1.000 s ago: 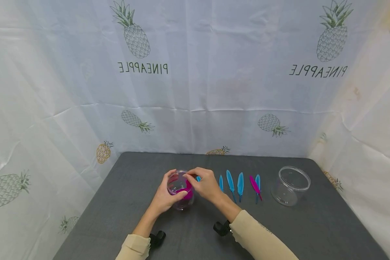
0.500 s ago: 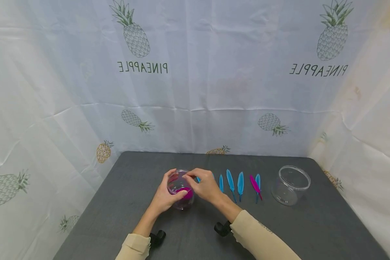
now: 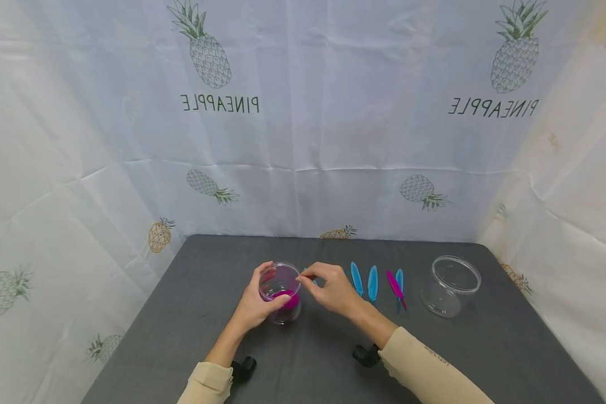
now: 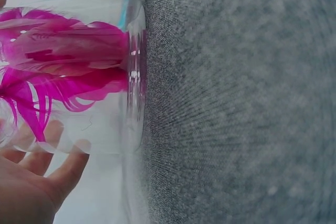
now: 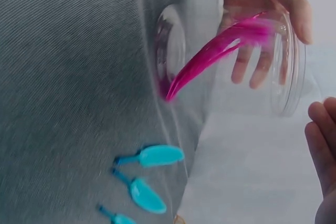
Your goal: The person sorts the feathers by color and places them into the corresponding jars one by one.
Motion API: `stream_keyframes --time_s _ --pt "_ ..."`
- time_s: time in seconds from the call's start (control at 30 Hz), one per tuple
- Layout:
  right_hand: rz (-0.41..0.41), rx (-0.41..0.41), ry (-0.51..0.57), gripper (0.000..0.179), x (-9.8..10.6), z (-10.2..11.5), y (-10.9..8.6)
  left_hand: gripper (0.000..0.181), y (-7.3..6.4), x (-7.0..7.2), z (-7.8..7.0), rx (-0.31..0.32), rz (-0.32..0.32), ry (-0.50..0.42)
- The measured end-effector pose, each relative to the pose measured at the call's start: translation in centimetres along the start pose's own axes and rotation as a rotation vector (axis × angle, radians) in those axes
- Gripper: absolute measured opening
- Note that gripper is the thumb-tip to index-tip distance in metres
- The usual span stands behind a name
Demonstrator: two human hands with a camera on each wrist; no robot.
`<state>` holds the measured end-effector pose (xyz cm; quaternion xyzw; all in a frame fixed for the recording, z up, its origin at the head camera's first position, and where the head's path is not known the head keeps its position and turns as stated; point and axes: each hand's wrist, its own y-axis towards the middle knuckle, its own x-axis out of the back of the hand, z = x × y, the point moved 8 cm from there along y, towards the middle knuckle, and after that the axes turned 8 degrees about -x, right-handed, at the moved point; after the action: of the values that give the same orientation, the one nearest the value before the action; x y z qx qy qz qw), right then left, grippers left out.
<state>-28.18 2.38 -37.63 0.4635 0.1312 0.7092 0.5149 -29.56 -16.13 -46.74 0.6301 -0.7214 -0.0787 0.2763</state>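
Note:
My left hand (image 3: 255,306) grips a clear round jar (image 3: 284,318), thumb on the near side and fingers behind it. Inside the jar lie pink feathers (image 4: 68,45), leaning against the wall in the left wrist view. My right hand (image 3: 330,289) hovers at the jar's right rim, thumb and forefinger close together, with nothing seen between them. In the right wrist view its fingertips (image 5: 317,124) are apart from the rim. Blue feathers (image 3: 372,282) lie on the table right of the jar, partly covered by my right hand.
One pink feather (image 3: 395,283) overlaps a blue feather (image 3: 400,276) farther right. A second clear jar (image 3: 444,307), open at the top, stands near the right edge of the dark table (image 3: 222,264). A pineapple-printed white curtain (image 3: 293,134) hangs behind.
A pink feather, upright near the rim and my right fingers at first, dropped down inside the jar. My right hand then moved slightly right, off the jar's mouth. The left hand kept its grip.

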Motion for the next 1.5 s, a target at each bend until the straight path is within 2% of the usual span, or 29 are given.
stream_keyframes --time_s 0.1,0.23,0.33,0.63,0.83,1.27,1.5 --pt "0.028 -0.010 -0.029 0.007 0.6 -0.2 -0.6 0.088 0.1 0.0 -1.6 0.004 0.001 -0.009" --pt "0.048 -0.030 -0.061 0.009 1.5 -1.1 -1.3 0.088 0.2 0.1 -1.4 0.017 -0.001 -0.001" --pt "0.043 -0.034 -0.086 0.010 2.4 -1.9 -1.9 0.087 0.0 0.1 0.2 0.022 -0.007 0.010" --pt "0.045 -0.099 -0.162 0.011 4.6 -4.3 -3.6 0.086 0.0 0.2 0.3 0.002 -0.003 0.002" --pt "0.037 -0.142 -0.230 0.014 6.0 -6.2 -4.9 0.087 0.0 0.1 0.4 0.011 -0.003 0.016" --pt "0.070 -0.345 -0.338 0.016 9.0 -11.0 -8.0 0.089 0.0 0.0 0.4 0.017 -0.002 0.025" --pt "0.070 -0.399 -0.358 0.022 10.5 -13.0 -9.2 0.089 0.0 0.0 0.1 0.026 -0.006 0.024"
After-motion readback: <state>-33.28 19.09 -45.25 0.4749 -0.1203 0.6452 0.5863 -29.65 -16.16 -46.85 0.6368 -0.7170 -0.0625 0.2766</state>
